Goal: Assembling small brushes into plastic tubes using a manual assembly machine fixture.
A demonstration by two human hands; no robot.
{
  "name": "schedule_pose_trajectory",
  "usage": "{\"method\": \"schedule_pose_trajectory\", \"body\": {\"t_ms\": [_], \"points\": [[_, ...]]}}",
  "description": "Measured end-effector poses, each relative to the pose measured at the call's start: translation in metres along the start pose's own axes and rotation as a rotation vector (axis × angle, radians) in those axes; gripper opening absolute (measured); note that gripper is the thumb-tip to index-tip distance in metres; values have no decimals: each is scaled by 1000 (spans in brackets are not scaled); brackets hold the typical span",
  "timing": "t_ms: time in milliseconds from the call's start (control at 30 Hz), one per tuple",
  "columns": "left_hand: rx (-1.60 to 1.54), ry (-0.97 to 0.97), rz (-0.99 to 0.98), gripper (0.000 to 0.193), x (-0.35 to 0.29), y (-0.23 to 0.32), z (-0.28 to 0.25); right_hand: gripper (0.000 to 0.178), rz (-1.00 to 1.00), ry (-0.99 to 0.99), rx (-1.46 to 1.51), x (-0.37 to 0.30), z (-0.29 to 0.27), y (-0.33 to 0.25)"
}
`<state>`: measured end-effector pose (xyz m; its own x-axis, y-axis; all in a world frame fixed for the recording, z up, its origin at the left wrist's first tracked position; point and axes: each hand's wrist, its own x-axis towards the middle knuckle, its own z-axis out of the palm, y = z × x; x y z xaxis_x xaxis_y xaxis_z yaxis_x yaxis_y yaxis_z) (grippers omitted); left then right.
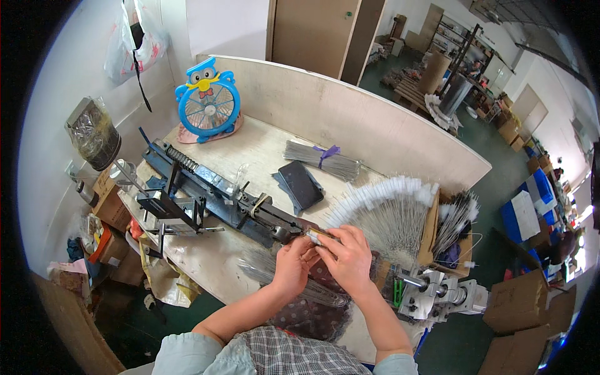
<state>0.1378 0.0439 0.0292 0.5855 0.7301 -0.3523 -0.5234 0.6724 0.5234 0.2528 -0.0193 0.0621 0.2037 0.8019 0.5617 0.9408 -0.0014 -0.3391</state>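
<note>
I see both hands meeting at the near end of the long blue jig [212, 190] that runs across the wooden bench [262, 147]. The left hand [291, 265] and the right hand [347, 257] are pinched together on a small pale piece [314, 234] held right at the jig's clamp; both are closed in a fingertip grip, though I cannot tell which hand bears most of it, or exactly what the piece is.

Judging how far the work has come: just right of the hands a fan of finished white-tipped wire brushes [387, 203] lies spread out, and more lie in the cardboard box [431, 228] beside it, so I judge a fair batch is already done. What is left looks considerable: a loose heap of bare wires [262, 265] lies under the left wrist, and 1 tied bundle of wires [322, 159] sits untouched farther back, beside a dark phone [301, 183]. I judge the current piece is mid-step, held at the jig.

A blue owl-shaped fan [207, 103] stands at the far end of the bench.
</note>
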Motion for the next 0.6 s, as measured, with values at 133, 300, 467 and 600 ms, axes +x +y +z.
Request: {"method": "schedule_pose_trajectory", "body": {"t_ms": [133,300,467,600], "points": [[26,3,20,9,2,-3,-6,24,14,46,-4,0,2,-6],[23,-37,12,9,0,-1,0,24,-12,88,-51,-2,3,-2],[65,13,19,12,-1,0,4,25,-19,66,-44,-1,0,0],[69,31,25,12,0,1,7,26,-37,79,-21,1,1,2]]}}
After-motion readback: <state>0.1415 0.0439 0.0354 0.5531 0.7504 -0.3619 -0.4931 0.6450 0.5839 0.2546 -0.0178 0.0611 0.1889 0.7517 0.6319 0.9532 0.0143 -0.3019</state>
